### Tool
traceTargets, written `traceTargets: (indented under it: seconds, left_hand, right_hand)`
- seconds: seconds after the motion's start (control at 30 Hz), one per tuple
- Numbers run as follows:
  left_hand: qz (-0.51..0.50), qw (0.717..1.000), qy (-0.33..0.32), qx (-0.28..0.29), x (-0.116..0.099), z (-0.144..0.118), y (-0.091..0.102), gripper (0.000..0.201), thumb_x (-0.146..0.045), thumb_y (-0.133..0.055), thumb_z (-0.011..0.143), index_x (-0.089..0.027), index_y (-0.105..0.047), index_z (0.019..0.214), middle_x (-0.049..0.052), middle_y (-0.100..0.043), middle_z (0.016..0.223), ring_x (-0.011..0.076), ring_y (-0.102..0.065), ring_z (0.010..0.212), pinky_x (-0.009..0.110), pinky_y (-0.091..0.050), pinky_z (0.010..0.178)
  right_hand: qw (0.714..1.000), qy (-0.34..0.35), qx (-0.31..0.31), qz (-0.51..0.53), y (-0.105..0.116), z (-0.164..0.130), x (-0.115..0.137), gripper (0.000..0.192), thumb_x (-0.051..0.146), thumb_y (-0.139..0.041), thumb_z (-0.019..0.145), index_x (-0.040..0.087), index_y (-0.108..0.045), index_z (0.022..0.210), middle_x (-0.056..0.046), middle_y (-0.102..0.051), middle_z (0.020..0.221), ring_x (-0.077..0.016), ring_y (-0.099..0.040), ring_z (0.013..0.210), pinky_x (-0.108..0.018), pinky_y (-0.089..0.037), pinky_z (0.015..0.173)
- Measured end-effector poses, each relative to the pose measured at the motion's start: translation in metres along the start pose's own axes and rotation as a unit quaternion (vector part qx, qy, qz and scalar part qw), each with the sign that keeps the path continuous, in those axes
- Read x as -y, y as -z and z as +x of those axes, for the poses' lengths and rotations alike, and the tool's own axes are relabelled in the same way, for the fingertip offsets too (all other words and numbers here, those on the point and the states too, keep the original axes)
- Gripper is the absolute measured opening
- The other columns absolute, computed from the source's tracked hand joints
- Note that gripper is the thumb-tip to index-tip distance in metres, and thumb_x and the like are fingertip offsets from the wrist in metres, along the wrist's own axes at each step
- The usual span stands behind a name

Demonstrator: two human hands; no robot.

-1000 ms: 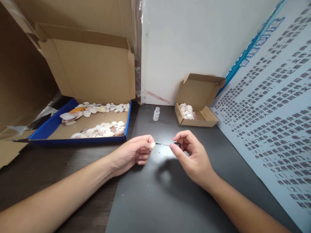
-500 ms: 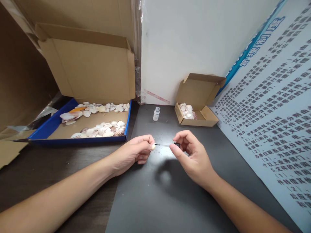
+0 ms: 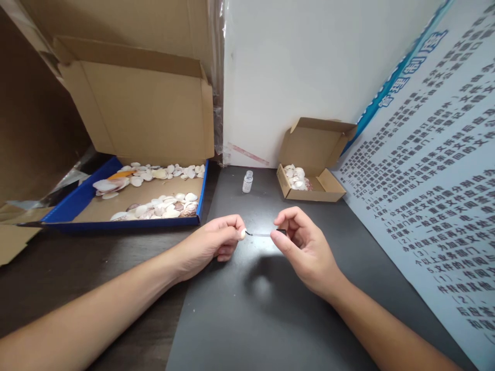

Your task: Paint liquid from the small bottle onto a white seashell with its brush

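Left hand (image 3: 214, 244): curled, fingertips pinched on a small pale shell (image 3: 243, 233); wrist low over the dark mat (image 3: 247, 314).
Shell: at the left fingertips, above the mat's middle, in front of the vial; mostly hidden by the fingers.
Right hand (image 3: 305, 247): thumb and forefinger clamped on the black cap end of a thin brush (image 3: 263, 234); other fingers folded loosely inward.
Brush: nearly level, clear stem running left from the right fingertips; dark tip at the shell's edge, touching or just short of it, cannot tell which.
Glass vial (image 3: 247, 182): small, clear, upright, uncapped, on the mat behind the hands, near the white wall panel (image 3: 294, 67).
Small carton (image 3: 313, 180): open, lid flap raised, right of the vial; a cluster of shells in its left end.
Blue tray (image 3: 77, 203): left of the mat, cardboard-lined, holding two loose rows of shells (image 3: 158, 206); large cardboard lid (image 3: 139, 108) standing behind it.
Printed board (image 3: 433, 180): leaning along the right edge, blue header, dense black characters.
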State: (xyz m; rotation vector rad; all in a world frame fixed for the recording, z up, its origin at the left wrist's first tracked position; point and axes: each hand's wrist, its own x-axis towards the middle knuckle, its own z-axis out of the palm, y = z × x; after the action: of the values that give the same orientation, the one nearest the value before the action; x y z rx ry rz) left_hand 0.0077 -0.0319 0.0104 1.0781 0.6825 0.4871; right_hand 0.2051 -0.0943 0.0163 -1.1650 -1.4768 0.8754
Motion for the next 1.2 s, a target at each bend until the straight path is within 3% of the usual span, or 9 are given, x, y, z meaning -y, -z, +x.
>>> traceTargets:
  seconds: [0.2,0.37,0.8,1.2]
  left_hand:
    - [0.0,1.0,-0.002,0.007,0.0006,0.0003,0.0003,0.016,-0.025,-0.06,0.079,-0.02,-0.045,0.078,-0.009,-0.028,0.059,0.0073,-0.02,0.053,0.022,-0.018,0.049]
    - [0.008,1.0,-0.005,0.013,0.001,0.0002,0.0011,0.018,-0.027,-0.061,0.081,-0.019,-0.045,0.078,-0.008,-0.028,0.06,0.0074,-0.02,0.054,0.022,-0.018,0.049]
    - [0.007,1.0,-0.012,0.013,0.004,0.0012,0.0031,0.016,-0.024,-0.061,0.08,-0.019,-0.046,0.078,-0.009,-0.03,0.06,0.0072,-0.022,0.053,0.022,-0.02,0.049]
    - [0.015,1.0,-0.02,0.014,0.0024,0.0005,0.0016,0.015,-0.025,-0.06,0.082,-0.019,-0.047,0.077,-0.009,-0.029,0.06,0.007,-0.021,0.053,0.021,-0.02,0.048]
  right_hand:
    - [1.0,-0.003,-0.002,0.0,-0.0018,0.0007,-0.001,0.012,0.026,-0.063,0.088,0.023,-0.052,0.091,0.006,-0.044,0.069,-0.011,-0.039,0.057,-0.025,-0.031,0.052]
    - [0.998,-0.013,-0.045,-0.039,-0.0013,0.0016,-0.0033,0.013,0.029,-0.063,0.088,0.023,-0.052,0.09,0.007,-0.042,0.067,-0.0112,-0.037,0.057,-0.025,-0.031,0.053]
    - [1.0,-0.004,-0.009,-0.019,-0.0005,0.0002,-0.0033,0.012,0.029,-0.063,0.088,0.023,-0.052,0.09,0.006,-0.044,0.068,-0.011,-0.039,0.058,-0.024,-0.032,0.053]
    - [0.997,0.006,-0.039,-0.071,-0.0014,0.0005,-0.0049,0.011,0.028,-0.063,0.089,0.023,-0.053,0.089,0.007,-0.041,0.065,-0.0111,-0.038,0.056,-0.024,-0.034,0.052]
